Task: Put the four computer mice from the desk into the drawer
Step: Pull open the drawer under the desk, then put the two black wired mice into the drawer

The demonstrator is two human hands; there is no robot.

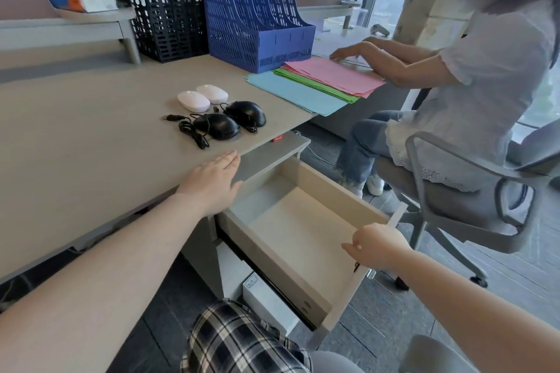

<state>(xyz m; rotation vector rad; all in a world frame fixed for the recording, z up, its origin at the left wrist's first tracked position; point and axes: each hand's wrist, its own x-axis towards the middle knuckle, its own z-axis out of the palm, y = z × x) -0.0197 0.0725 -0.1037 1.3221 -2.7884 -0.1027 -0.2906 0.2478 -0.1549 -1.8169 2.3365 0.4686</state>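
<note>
Two white wireless mice [194, 100] [212, 93] lie side by side on the beige desk [75, 136]. In front of them sit two black wired mice [216, 126] [247, 112] with coiled cables. Below the desk edge the drawer [303, 230] stands pulled out, nothing inside. My left hand [213, 182] lies flat on the desk's front edge, fingers together, holding nothing. My right hand [377, 244] grips the drawer's front panel at its top edge.
A blue file rack [257, 12] and black racks [169, 12] stand at the back. Coloured paper sheets [318, 82] lie at the right. Another person sits on a grey office chair [472, 197] right of the drawer. A white box [263, 300] sits beneath the drawer.
</note>
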